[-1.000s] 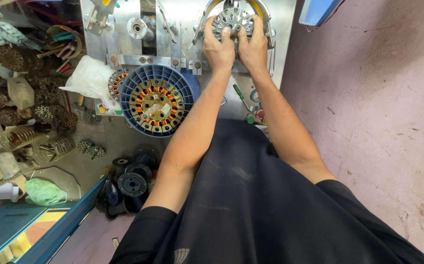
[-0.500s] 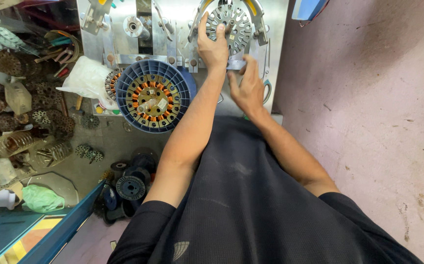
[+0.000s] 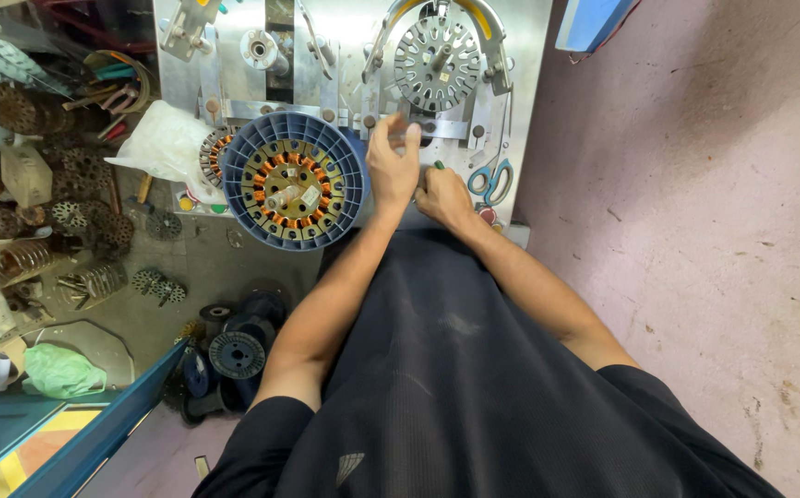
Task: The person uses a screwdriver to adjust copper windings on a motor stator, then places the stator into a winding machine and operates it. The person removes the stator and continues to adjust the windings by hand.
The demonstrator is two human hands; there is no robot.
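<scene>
A round grey metal stator core (image 3: pixel 437 63) with slots sits clamped on the steel winding machine (image 3: pixel 345 46) ahead of me. My left hand (image 3: pixel 393 168) is raised at the machine's front plate just below the core. Its fingertips are pinched together and blurred, so whether they hold anything is unclear. My right hand (image 3: pixel 444 196) rests lower, beside the left, closed around a thin green-tipped tool (image 3: pixel 438 166). Both hands are below the core and do not touch it.
A blue round basket (image 3: pixel 234 157) holding copper-wound stators stands left of my hands. Blue-handled scissors (image 3: pixel 492 180) lie on the machine's right side. Wire spools (image 3: pixel 236 353), stator parts and bags crowd the floor at left. Pink floor (image 3: pixel 695 231) lies to the right.
Both hands have come down from the stator core on the machine to the front plate below it. The right hand dropped first, then the left followed.
</scene>
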